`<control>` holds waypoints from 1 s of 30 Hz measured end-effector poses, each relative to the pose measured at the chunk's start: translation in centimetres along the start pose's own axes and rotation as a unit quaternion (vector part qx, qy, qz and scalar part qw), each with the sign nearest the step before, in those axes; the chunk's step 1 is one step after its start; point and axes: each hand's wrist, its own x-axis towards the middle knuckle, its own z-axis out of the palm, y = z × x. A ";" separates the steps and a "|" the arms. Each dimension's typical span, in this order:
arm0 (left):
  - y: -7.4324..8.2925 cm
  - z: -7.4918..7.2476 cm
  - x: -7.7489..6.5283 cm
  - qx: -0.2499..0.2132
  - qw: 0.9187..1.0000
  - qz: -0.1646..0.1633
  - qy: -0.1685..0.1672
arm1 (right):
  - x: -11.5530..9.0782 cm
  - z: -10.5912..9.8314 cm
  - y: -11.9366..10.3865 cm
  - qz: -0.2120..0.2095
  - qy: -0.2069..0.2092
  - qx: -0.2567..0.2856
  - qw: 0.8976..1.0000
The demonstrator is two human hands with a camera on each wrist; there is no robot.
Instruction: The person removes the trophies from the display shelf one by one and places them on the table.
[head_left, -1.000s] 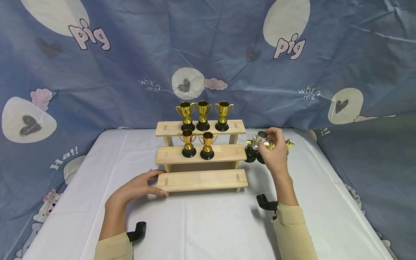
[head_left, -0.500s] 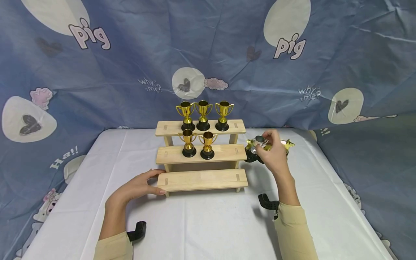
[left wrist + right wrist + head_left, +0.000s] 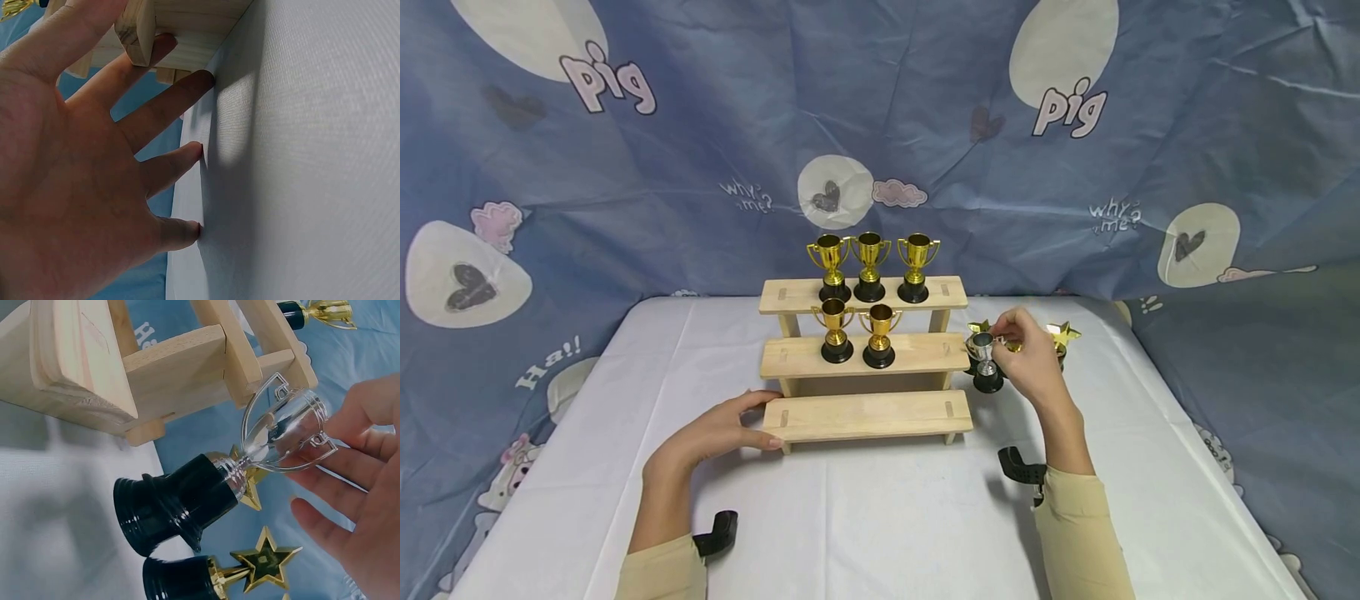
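Observation:
My right hand (image 3: pixel 1030 360) pinches a small silver trophy cup (image 3: pixel 982 347) by its rim and handle, just right of the wooden tiered stand (image 3: pixel 865 416). In the right wrist view the silver trophy's black base (image 3: pixel 178 500) tilts down to the left, with the thumb and fingers at its rim. At the left end of the stand's lowest step, my left hand (image 3: pixel 711 429) grips the board between thumb and index finger. Its other fingers spread, tips at the tablecloth in the left wrist view. Gold trophy cups (image 3: pixel 917 254) stand upright, three on the top step and two on the middle.
Gold star trophies (image 3: pixel 1063 335) with black bases stand right of the stand, partly behind my right hand. One star trophy (image 3: pixel 265 557) shows below the silver cup in the right wrist view. White cloth (image 3: pixel 880 517) covers the table, and a blue printed curtain (image 3: pixel 700 125) hangs behind.
My right hand has brought the silver trophy down and left, nearer the stand, and its black base now shows below the cup. The left hand has stayed at the lowest step.

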 end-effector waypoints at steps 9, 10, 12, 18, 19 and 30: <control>0.0 0.1 0.0 0.000 1.000 -0.001 0.005 | 0.0 -0.3 0.3 0.009 -0.005 -0.007 1.000; 0.0 0.1 0.0 0.000 1.000 0.000 0.005 | 0.0 -0.3 0.3 0.011 -0.005 -0.009 1.000; -0.1 0.1 0.1 0.000 1.000 0.001 0.005 | 0.0 -0.3 0.4 0.016 -0.006 -0.012 1.000; -0.3 0.1 0.2 -0.003 1.000 -0.003 0.005 | -0.1 -0.6 0.5 0.023 -0.009 -0.016 1.000; -0.3 0.2 0.2 -0.003 1.000 -0.004 0.005 | -0.1 -0.6 0.6 0.025 -0.010 -0.015 1.000; -0.4 0.0 0.2 0.000 1.000 0.001 0.009 | 0.0 -1.3 1.3 0.054 -0.044 0.022 0.997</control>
